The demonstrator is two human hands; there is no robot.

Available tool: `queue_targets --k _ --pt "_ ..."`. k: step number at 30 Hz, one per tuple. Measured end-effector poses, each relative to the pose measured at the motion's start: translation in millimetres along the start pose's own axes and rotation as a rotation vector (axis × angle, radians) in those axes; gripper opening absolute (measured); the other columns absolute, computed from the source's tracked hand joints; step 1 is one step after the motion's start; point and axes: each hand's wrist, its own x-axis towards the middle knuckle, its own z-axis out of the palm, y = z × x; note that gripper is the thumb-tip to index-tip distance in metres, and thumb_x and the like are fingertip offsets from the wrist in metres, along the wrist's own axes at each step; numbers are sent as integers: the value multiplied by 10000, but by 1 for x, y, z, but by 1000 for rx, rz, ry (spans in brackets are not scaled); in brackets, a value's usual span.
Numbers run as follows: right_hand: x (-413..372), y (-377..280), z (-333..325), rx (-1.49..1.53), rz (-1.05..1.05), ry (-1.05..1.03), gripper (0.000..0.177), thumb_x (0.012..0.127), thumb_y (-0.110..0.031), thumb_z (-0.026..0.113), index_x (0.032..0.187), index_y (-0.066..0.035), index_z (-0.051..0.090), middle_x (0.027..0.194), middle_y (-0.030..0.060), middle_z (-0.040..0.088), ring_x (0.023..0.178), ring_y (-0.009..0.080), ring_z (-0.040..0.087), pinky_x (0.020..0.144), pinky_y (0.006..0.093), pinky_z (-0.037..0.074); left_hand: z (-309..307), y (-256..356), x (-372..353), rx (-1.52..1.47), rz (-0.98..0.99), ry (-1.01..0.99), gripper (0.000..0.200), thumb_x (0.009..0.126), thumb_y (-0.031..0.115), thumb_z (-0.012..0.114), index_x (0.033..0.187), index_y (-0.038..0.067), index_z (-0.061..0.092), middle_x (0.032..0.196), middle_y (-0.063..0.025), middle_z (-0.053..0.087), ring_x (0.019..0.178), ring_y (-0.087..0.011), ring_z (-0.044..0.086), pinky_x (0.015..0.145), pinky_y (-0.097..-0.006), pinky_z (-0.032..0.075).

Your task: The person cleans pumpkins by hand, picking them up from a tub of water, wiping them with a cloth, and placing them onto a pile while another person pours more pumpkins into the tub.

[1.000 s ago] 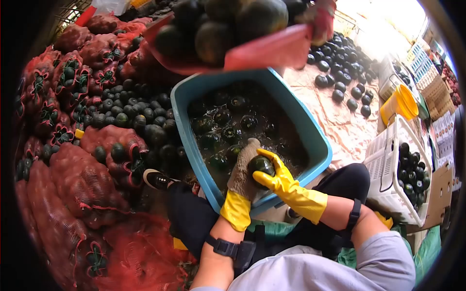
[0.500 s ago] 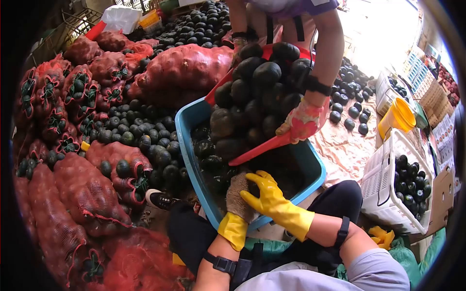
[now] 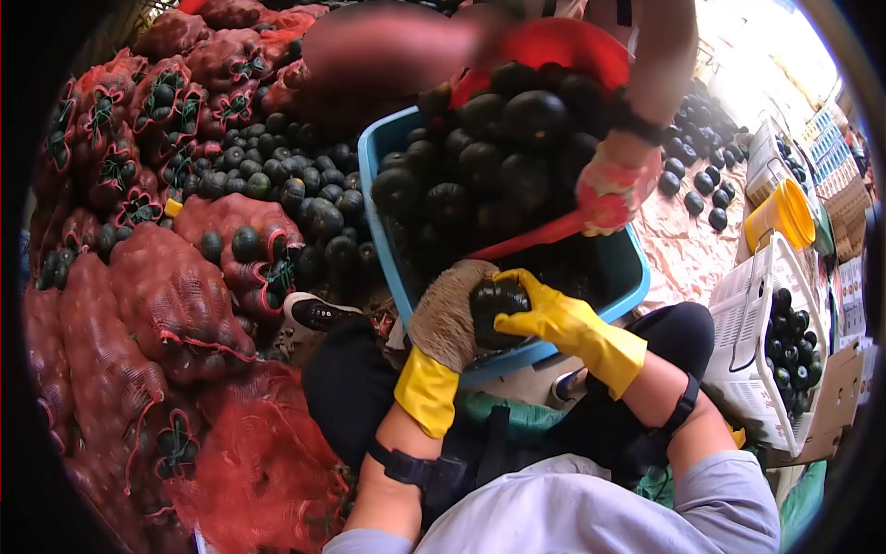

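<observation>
A dark green squash [image 3: 496,312] is gripped between my two hands at the near rim of a blue tub [image 3: 391,274]. My left hand [image 3: 448,323] wears a yellow rubber glove with a brown fuzzy cloth mitt over it, pressed to the squash's left side. On its right side, my right hand [image 3: 561,321], in a yellow rubber glove, curls its fingers round it. Beyond my hands, a co-worker's gloved hand [image 3: 616,191] holds a red basin [image 3: 591,51] tipped over the tub, heaped with squashes [image 3: 480,166].
Red mesh sacks [image 3: 171,305] full of squashes crowd the left, beside a loose pile [image 3: 295,194]. At right stand a white crate [image 3: 738,342] of squashes and a yellow bucket [image 3: 783,217]. More squashes lie on a pale sheet [image 3: 664,254].
A squash now shows between my hands, where they were together over the tub's near side before. The co-worker's red basin has tipped further, and squashes have slid into the tub. The view has shifted.
</observation>
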Motion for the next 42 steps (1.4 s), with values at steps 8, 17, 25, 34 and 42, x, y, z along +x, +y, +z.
queue_targets --k 8,17,25,34,42 --pt "21 37 34 108 -8 284 724 880 -263 849 1520 -143 532 1376 220 657 1248 329 670 1038 429 545 20 24 -4 339 -272 56 897 486 225 995 1298 82 644 1216 -131 710 1187 -336 676 1035 -424 547" --pt "13 67 31 -73 -66 183 842 904 -437 828 1598 -196 418 1390 189 654 1208 314 696 964 390 579 30 -18 -24 563 133 196 826 417 292 991 1178 137 709 1123 -121 722 1076 -369 690 951 -451 565" --pt "2 25 31 -34 -106 190 930 825 -298 893 1612 -183 410 1381 241 619 1258 353 655 1055 422 538 25 -6 -27 205 -235 130 1048 339 297 1034 1292 72 661 1145 -123 730 1162 -352 673 1077 -409 517" --pt "9 38 33 62 -74 169 943 825 -286 905 1604 -150 390 1310 215 672 1185 322 700 1027 422 563 30 -10 -26 377 -310 49 1235 311 183 1062 1425 40 548 1355 -161 629 1288 -372 580 1162 -405 464" --pt "1 26 31 -10 58 172 899 851 -266 870 1609 -199 392 1321 155 689 1160 240 709 989 375 575 32 -18 -27 328 -226 49 1164 332 176 1045 1386 50 566 1325 -173 637 1259 -392 592 1133 -431 480"
